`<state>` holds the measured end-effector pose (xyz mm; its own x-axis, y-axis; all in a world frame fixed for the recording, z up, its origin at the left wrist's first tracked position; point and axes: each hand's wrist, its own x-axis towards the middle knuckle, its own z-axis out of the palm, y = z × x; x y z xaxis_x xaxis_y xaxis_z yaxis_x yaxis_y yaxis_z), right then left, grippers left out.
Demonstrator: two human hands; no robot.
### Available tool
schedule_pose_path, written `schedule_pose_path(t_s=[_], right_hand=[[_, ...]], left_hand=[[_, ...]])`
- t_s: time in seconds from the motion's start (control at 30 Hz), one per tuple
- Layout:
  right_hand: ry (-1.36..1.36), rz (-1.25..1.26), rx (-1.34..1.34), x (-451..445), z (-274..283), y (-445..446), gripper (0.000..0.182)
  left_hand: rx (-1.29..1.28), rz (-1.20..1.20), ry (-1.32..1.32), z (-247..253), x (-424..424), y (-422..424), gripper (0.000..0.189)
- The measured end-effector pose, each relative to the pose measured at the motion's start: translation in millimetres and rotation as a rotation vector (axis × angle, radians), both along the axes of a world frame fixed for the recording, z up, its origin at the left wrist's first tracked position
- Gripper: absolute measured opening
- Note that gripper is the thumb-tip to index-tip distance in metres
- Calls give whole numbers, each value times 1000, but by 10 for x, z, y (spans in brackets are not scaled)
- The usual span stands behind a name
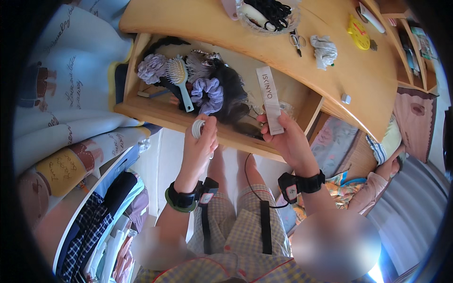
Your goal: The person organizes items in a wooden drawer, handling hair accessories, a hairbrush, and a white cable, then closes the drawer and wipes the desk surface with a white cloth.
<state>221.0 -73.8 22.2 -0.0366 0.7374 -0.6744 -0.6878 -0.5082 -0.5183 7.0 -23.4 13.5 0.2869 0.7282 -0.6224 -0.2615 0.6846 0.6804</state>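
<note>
My left hand (201,141) is closed around a coiled white cable (197,129), just in front of an open wooden drawer (159,117). Between the thumb and fingers of my right hand (292,139) is a slim whitish carton (269,100) bearing a printed brand, tilted over the drawer's right part. Inside the drawer, a light-blue hairbrush (185,92) lies beside a purple scrunchie (216,92). A lavender flower-shaped hair tie (152,69) sits at the left, and a dark hairpiece (230,85) fills the middle. My right hand partly hides the contents behind it.
On the wooden desk (198,19) are scissors (298,40), crumpled tissue (324,52), a yellow toy clock (359,32), a small pale cube (346,98) and a clear bowl (247,29). A curtain (70,88) and a clothes bin (93,215) flank the left. Another person's limb (366,192) shows at right.
</note>
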Motion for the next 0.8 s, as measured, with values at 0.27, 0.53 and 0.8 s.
schedule_pose_path(t_s=[0.27,0.53,0.8], right_hand=[[-170,393,46,-413,186,4,35],[-453,717,272,-773,84,246,20],[-396,744,170,-1173,-79,1179,25]], left_hand=[[83,-154,188,68,90,12,22],[128,-52,157,16,-219,87,30],[366,174,524,17,-821,316,32]])
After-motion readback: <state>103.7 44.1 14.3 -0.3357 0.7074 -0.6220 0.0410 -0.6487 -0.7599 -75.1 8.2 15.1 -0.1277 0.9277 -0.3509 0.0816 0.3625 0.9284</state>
